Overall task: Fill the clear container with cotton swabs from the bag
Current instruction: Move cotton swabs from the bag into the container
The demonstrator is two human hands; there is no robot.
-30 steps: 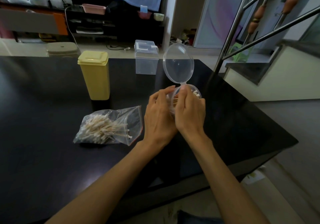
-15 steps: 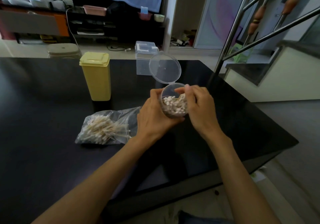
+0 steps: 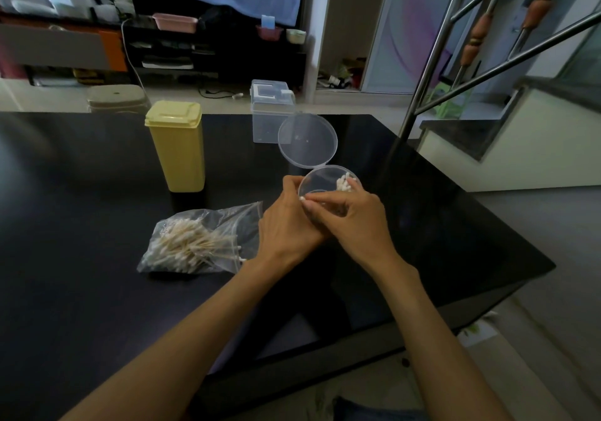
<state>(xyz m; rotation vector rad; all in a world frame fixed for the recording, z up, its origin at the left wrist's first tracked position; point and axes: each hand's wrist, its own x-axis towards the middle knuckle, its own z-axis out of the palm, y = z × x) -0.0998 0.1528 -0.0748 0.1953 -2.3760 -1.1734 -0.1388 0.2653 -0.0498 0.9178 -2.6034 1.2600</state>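
Cotton swabs (image 3: 344,182) stand bunched against the far right wall of the clear container (image 3: 328,179), which is held just above a glossy black table (image 3: 81,192) near its right half. Behind the table lie a pale floor, dark shelves with small tubs under a blue cloth, and a steel stair rail at the right. The container's round lid (image 3: 307,140) is hinged open and tilts up at the far side. The left hand (image 3: 289,222) wraps its fingers round the container's near left side. The right hand (image 3: 351,219) curls over the near rim, its fingertips pinching a swab; how many it holds cannot be told. Left of the hands lies the bag (image 3: 198,241), a clear zip pouch on its side, mouth toward the hands, with many swabs inside. A tall yellow box (image 3: 177,147) with its lid closed stands farther back, and a clear square box (image 3: 271,111) sits near the far edge. The table's right edge runs diagonally close to the right forearm; bare tabletop spreads to the left and in front.
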